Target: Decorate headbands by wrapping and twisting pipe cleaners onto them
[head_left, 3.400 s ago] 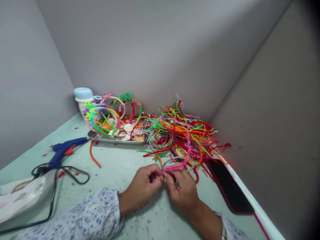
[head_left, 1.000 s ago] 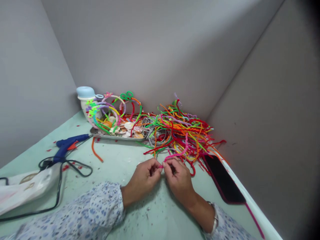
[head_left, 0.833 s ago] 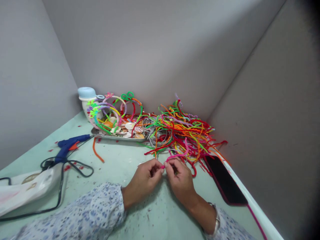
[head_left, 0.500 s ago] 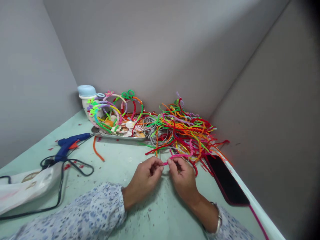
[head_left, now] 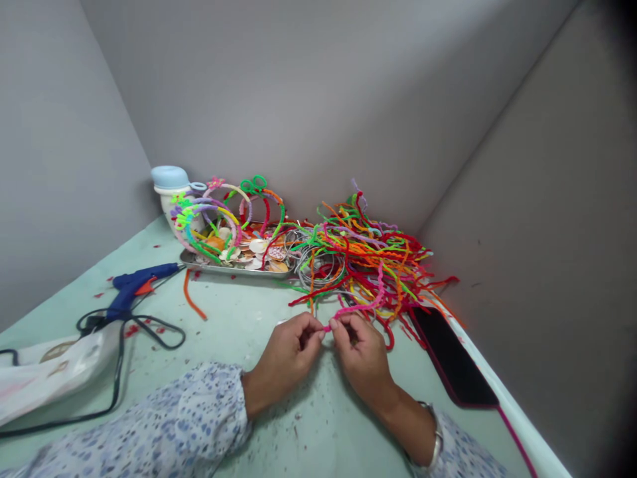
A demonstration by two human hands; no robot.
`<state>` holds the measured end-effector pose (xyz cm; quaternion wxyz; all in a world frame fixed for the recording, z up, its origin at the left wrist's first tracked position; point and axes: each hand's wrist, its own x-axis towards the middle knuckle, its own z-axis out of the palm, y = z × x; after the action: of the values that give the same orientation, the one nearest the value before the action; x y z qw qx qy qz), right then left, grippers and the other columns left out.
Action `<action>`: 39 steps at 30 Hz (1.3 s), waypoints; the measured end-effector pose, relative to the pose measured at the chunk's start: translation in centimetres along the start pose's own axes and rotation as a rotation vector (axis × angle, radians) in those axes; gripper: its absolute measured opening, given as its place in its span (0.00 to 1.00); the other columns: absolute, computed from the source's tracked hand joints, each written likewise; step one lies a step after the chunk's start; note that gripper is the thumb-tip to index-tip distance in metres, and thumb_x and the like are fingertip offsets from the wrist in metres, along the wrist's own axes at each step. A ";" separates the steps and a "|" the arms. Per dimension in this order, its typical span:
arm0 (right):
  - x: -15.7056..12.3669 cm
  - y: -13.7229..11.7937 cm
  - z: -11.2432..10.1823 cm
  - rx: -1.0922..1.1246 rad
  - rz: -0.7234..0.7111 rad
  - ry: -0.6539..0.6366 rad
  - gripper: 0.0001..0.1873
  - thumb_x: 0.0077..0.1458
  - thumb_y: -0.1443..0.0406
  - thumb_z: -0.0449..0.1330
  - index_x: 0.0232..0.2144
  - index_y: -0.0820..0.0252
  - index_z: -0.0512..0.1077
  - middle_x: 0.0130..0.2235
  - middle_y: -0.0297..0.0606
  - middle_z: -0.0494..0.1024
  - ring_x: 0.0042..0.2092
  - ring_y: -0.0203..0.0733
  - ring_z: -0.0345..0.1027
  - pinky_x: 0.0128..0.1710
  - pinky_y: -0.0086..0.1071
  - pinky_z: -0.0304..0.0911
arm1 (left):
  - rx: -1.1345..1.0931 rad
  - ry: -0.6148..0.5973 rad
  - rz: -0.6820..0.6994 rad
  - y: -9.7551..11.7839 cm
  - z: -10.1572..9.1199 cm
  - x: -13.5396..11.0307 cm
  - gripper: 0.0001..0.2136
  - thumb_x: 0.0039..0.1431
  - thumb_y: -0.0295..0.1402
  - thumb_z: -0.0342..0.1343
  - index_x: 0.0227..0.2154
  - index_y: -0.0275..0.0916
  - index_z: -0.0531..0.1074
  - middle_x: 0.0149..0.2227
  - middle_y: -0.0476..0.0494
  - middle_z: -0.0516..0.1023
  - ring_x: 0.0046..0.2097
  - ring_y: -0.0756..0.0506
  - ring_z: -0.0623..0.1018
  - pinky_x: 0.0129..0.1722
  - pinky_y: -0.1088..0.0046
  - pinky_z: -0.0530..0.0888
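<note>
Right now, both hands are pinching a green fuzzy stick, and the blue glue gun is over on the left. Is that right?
Not quite: the fuzzy stick is pink, not green, as the head view shows. The left hand and right hand are both pinching it, and the blue glue gun is over on the left.

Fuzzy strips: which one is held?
The pink one, pinched by the left hand and right hand; a short orange one lies apart, many are heaped.
</note>
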<state>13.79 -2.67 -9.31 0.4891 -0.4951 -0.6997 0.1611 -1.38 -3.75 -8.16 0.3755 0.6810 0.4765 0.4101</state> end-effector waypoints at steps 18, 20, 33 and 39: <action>0.0 -0.2 -0.2 -0.041 -0.012 -0.050 0.09 0.58 0.64 0.54 0.28 0.60 0.71 0.28 0.36 0.74 0.30 0.40 0.67 0.31 0.32 0.61 | -0.005 -0.036 -0.001 0.3 -0.1 0.0 0.06 0.60 0.31 0.50 0.31 0.36 0.70 0.25 0.51 0.69 0.27 0.50 0.67 0.28 0.76 0.63; 0.1 -0.3 -0.1 -0.043 -0.009 -0.050 0.09 0.58 0.64 0.54 0.29 0.60 0.71 0.28 0.37 0.74 0.30 0.41 0.67 0.31 0.32 0.61 | 0.005 -0.027 -0.002 0.4 -0.1 0.1 0.06 0.59 0.31 0.50 0.31 0.35 0.70 0.25 0.51 0.69 0.27 0.50 0.67 0.28 0.76 0.63; 0.0 -0.4 -0.2 -0.004 -0.001 -0.109 0.09 0.59 0.64 0.54 0.28 0.60 0.70 0.28 0.37 0.72 0.31 0.40 0.65 0.32 0.32 0.59 | 0.053 -0.014 0.013 0.1 0.0 0.0 0.06 0.58 0.30 0.51 0.28 0.36 0.71 0.23 0.51 0.68 0.26 0.51 0.66 0.26 0.77 0.62; 0.1 -0.7 -0.3 0.003 0.031 -0.130 0.09 0.57 0.67 0.54 0.26 0.60 0.69 0.27 0.35 0.70 0.30 0.40 0.63 0.31 0.31 0.57 | 0.090 -0.012 0.025 -0.1 0.1 0.0 0.06 0.58 0.30 0.51 0.28 0.36 0.71 0.23 0.51 0.68 0.26 0.51 0.66 0.26 0.77 0.62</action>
<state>13.66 -3.01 -8.68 0.4409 -0.4935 -0.7221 0.2014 -1.34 -3.76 -8.30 0.3424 0.7054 0.4837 0.3889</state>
